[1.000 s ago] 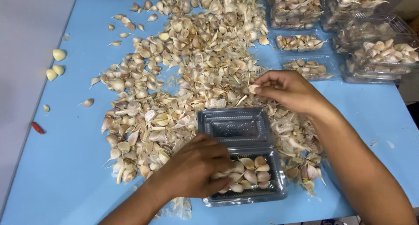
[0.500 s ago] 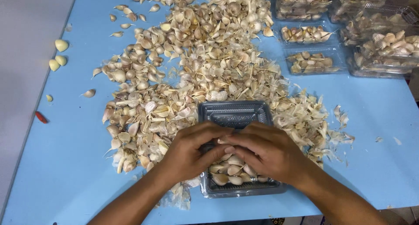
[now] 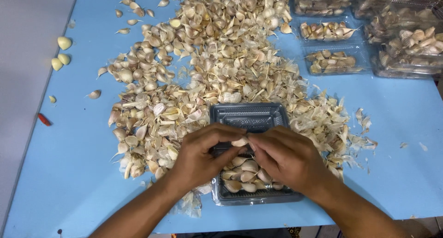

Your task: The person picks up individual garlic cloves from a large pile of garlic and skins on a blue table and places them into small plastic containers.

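Fingers of both my hands meet on one pale unpeeled garlic clove point(image 3: 240, 141), the left hand point(image 3: 200, 157) and the right hand point(image 3: 288, 157) each pinching it just above the clear rectangular plastic tray point(image 3: 251, 116) that sits near the tabletop's front edge. I see more cloves lying in the tray's near half. A wide heap of loose garlic cloves and papery skins point(image 3: 203, 62) spreads behind it across the light blue tabletop point(image 3: 64, 173), and filled clear plastic boxes point(image 3: 406, 44) crowd the far right corner.
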